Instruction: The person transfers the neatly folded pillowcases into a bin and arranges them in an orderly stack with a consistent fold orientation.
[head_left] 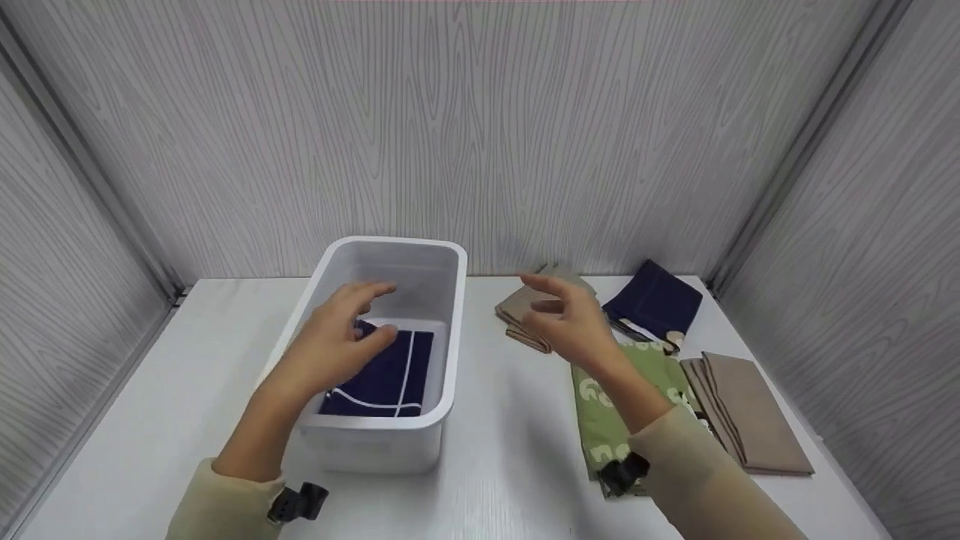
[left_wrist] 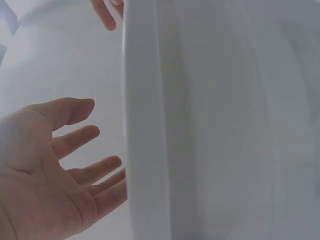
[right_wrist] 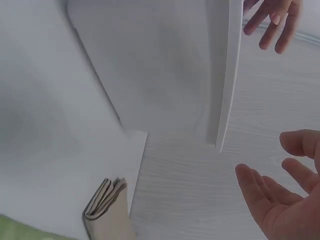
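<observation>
Over the left side of a white plastic bin [head_left: 452, 352], my left hand [head_left: 330, 345] is held with thumb and fingers spread apart and holds nothing. Inside the bin lies a folded navy cloth [head_left: 382, 379] with white lines, partly covered by that hand in the head view. My right hand [head_left: 574, 322] is raised to the right of the bin, fingers loosely bent and empty. It overlaps a folded beige cloth [head_left: 517, 304] in the head view. From the right wrist, the bin's outer wall [right_wrist: 160, 65] shows beside the right hand [right_wrist: 280, 197].
A folded green cloth [head_left: 596, 420] with pale print lies below the right forearm. Beside it are a folded brown cloth [head_left: 765, 412] and, farther back, a navy cloth [head_left: 656, 300]. Pale wood-grain panels [head_left: 480, 135] enclose the white table [head_left: 495, 450] at the back and sides.
</observation>
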